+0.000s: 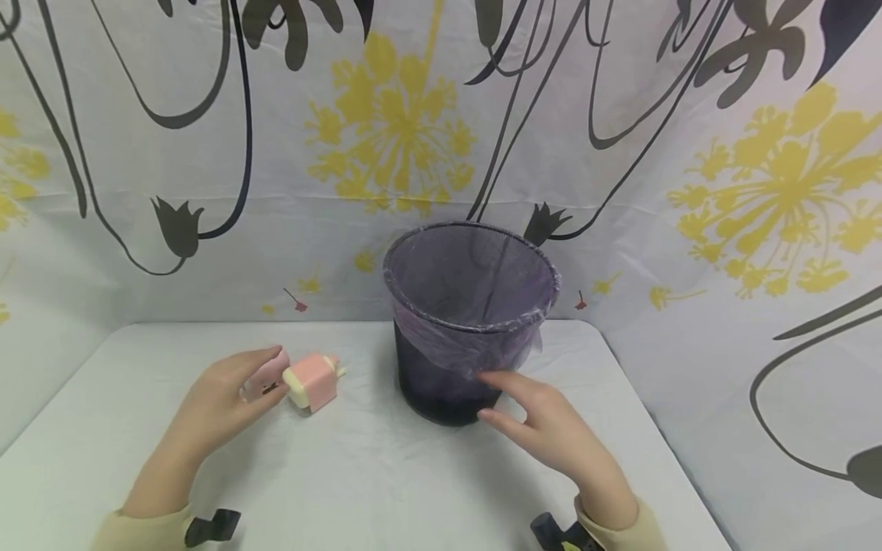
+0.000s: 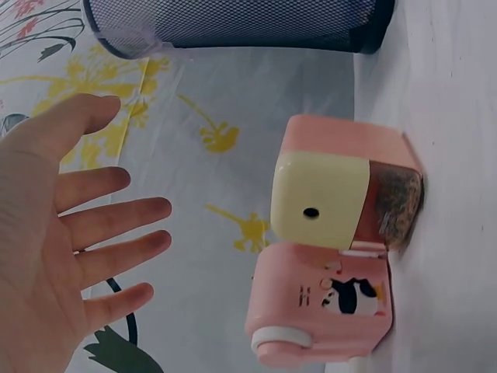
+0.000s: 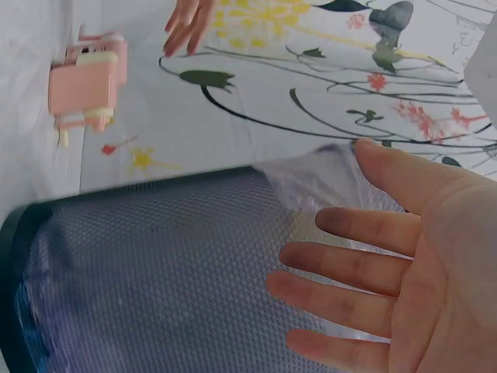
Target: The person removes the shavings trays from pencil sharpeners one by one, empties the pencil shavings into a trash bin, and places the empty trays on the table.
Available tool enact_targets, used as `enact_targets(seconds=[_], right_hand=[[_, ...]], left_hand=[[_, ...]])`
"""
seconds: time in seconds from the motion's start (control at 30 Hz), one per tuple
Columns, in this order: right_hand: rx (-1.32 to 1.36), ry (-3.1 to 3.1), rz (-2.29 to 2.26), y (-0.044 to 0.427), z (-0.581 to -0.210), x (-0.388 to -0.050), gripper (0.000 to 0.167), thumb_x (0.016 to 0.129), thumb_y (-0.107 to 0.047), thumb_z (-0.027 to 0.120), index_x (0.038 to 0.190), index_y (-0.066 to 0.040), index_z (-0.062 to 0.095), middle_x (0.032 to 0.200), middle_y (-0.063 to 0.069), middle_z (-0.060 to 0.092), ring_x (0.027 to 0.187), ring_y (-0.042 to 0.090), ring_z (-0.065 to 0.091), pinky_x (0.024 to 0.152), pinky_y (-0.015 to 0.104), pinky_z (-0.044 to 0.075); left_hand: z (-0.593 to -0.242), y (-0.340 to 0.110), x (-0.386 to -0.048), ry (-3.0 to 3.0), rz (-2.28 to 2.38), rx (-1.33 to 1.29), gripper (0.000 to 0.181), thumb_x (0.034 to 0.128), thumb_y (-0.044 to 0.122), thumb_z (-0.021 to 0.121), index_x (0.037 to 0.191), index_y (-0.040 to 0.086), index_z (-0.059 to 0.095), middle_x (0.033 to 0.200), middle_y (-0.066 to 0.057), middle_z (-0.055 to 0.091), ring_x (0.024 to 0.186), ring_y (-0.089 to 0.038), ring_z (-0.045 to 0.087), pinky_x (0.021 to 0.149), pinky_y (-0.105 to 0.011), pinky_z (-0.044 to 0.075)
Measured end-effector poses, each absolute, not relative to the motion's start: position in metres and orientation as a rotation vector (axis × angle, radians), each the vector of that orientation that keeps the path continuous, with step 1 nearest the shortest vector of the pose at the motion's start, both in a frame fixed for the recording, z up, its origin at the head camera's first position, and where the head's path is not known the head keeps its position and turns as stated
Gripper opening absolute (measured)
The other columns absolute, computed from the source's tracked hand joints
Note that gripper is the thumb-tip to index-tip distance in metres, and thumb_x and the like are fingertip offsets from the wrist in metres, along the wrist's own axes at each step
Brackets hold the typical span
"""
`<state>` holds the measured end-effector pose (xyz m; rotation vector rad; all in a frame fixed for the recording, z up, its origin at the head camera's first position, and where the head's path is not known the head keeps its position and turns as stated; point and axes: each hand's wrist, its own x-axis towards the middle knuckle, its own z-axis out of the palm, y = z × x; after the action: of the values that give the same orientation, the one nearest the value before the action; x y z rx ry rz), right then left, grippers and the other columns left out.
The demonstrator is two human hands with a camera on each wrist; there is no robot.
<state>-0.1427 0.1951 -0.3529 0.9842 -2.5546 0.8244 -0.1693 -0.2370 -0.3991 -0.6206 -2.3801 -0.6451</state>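
Note:
A pink and cream pencil sharpener (image 1: 313,381) stands left of centre on the white table. Its round hole and a clear compartment of shavings show in the left wrist view. Beside it is a second pink box-shaped thing (image 2: 322,299) with a penguin-like picture and a white knob, partly hidden by my left hand (image 1: 213,402) in the head view. That hand hovers close by with spread fingers, holding nothing. My right hand (image 1: 547,421), its fingers loosely extended, is in front of a black mesh wastebasket (image 1: 430,386) lined with a purple plastic bag (image 1: 441,329).
The white table (image 1: 372,490) ends at a back wall hung with a flower-patterned sheet (image 1: 310,252). Similar cloth rises at both sides. The wastebasket stands near the table's back edge, right of the sharpener.

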Motion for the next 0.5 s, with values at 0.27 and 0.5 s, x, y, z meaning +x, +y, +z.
enact_targets(seconds=[0.27,0.5], right_hand=[[1.053,-2.542,0.906,0.175,-0.354,-0.141,0.043,0.088,-0.028,0.07,0.127,-0.011,0.061,0.125,-0.003,0.062,0.115,0.015,0.056,0.095,0.036,0.046],[1.133,-2.503,1.004,0.157,-0.356,-0.143,0.041,0.089,-0.026,0.069,0.126,-0.009,0.061,0.124,-0.001,0.062,0.116,0.015,0.056,0.097,0.034,0.045]], left_hand=[[-0.404,-0.227,-0.171,-2.447,-0.699,-0.593,0.053,0.0701,0.015,0.082,0.117,-0.002,0.064,0.114,-0.018,0.066,0.107,-0.04,0.058,0.09,-0.055,0.043],[-0.412,-0.222,-0.173,-2.507,-0.728,-0.566,0.056,0.0727,0.017,0.081,0.121,-0.003,0.062,0.114,-0.02,0.065,0.11,-0.041,0.056,0.09,-0.057,0.043]])
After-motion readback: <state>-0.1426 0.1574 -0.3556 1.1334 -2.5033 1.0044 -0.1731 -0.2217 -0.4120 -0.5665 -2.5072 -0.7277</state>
